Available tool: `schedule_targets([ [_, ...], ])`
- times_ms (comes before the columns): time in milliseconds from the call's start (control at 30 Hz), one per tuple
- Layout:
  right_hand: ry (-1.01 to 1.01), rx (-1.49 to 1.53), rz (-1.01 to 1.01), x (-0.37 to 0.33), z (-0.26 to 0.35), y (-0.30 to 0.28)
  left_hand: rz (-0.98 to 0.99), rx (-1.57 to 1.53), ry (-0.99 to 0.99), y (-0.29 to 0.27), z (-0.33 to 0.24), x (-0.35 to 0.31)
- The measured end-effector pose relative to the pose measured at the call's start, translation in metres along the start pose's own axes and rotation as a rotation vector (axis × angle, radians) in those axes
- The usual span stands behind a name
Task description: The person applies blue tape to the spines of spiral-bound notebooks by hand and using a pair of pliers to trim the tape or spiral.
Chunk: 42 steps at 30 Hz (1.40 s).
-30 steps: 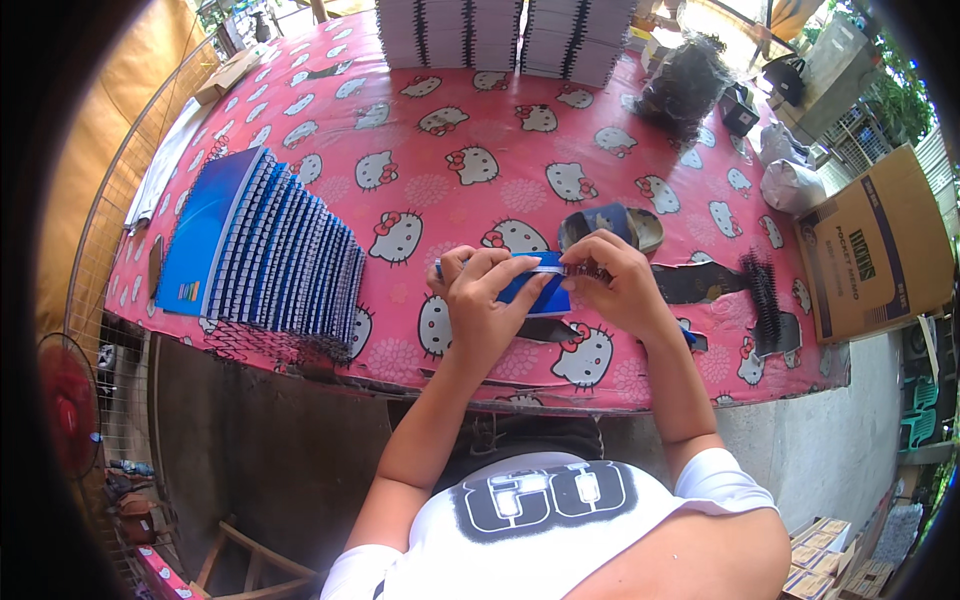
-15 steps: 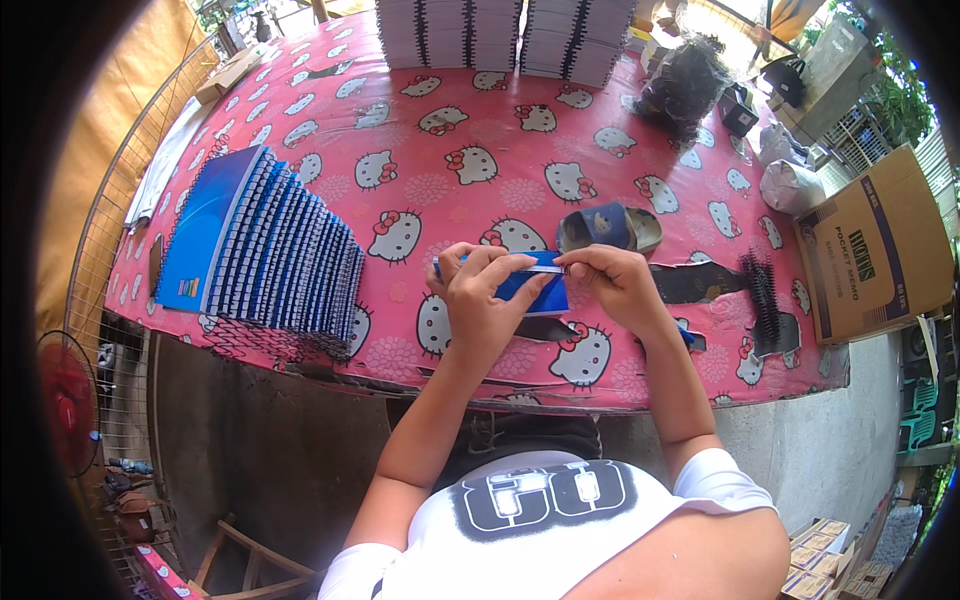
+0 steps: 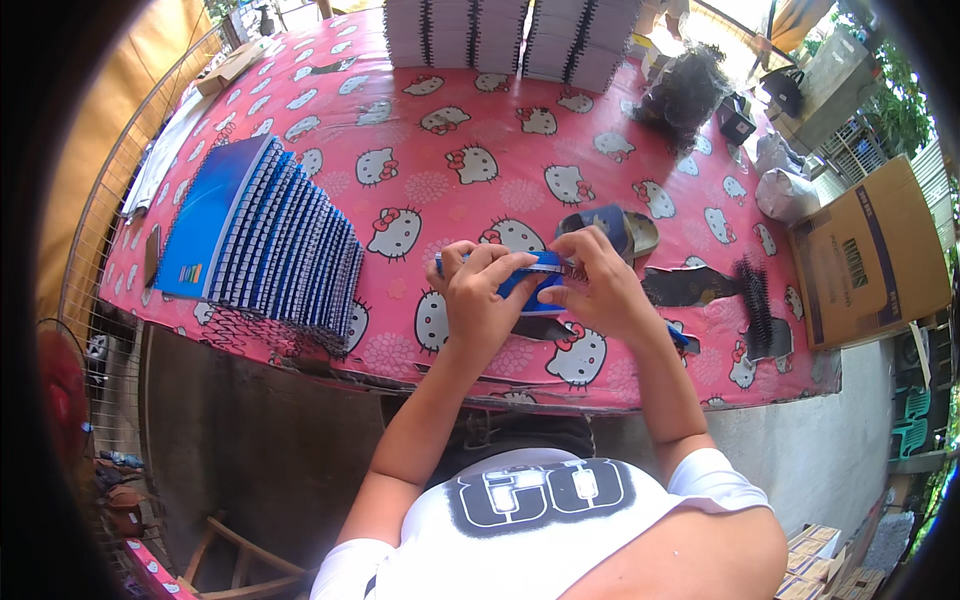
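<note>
My left hand (image 3: 482,290) is closed on a small blue notebook (image 3: 530,300), held near the table's front edge with its white-and-blue bound edge facing up. Around the notebook's right end is my right hand (image 3: 605,285), thumb and forefinger apart. A bit of dark coil (image 3: 575,272) shows between those fingers. The thumb is close to the blue cover; whether it touches cannot be made out. Just beyond the right hand lies a blue slide sandal (image 3: 597,228). A small blue object (image 3: 682,337) sits beside my right forearm.
A tall stack of blue spiral notebooks (image 3: 225,225) stands at left. Stacks of white coil-bound pads (image 3: 580,45) rise at the far edge. A dark tangled bundle (image 3: 685,90) lies far right. Black coils (image 3: 757,305) and a cardboard box (image 3: 870,255) are at right. The pink tablecloth (image 3: 470,200) is torn in places.
My right hand has gone from a pinch at the notebook's right end to thumb and forefinger spread apart. My left hand keeps its hold. The whole view has shifted slightly.
</note>
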State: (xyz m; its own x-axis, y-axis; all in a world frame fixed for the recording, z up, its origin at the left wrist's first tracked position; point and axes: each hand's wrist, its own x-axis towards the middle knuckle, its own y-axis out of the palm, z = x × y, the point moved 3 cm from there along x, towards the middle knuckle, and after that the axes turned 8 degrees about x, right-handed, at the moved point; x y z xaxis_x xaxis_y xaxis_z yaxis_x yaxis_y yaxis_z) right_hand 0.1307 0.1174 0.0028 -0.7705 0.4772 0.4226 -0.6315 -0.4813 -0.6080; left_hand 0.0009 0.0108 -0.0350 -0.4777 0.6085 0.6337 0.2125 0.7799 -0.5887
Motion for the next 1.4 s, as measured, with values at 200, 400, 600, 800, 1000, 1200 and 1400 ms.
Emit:
schedule_targets([
  [200,0.007,0.004,-0.021,0.000,0.003,0.003,0.001,-0.022,-0.004,0.000,0.000,-0.001],
  [400,-0.053,0.023,-0.027,0.003,0.005,0.005,0.016,-0.045,0.009,-0.003,0.002,-0.002],
  [600,-0.073,-0.054,-0.125,0.001,0.009,0.015,0.004,-0.032,-0.007,-0.003,0.001,-0.003],
  [800,0.112,0.027,0.090,0.007,-0.007,-0.005,0.051,-0.045,0.023,-0.007,0.006,-0.005],
  [1000,0.213,-0.354,0.192,-0.002,-0.128,-0.082,0.014,-0.051,0.055,-0.012,-0.002,0.008],
  [1200,0.125,-0.559,0.195,0.000,-0.128,-0.060,0.070,-0.053,0.022,-0.005,0.013,0.004],
  [1400,0.168,-0.720,0.301,0.028,-0.127,-0.054,0.040,-0.097,0.026,-0.009,0.008,0.007],
])
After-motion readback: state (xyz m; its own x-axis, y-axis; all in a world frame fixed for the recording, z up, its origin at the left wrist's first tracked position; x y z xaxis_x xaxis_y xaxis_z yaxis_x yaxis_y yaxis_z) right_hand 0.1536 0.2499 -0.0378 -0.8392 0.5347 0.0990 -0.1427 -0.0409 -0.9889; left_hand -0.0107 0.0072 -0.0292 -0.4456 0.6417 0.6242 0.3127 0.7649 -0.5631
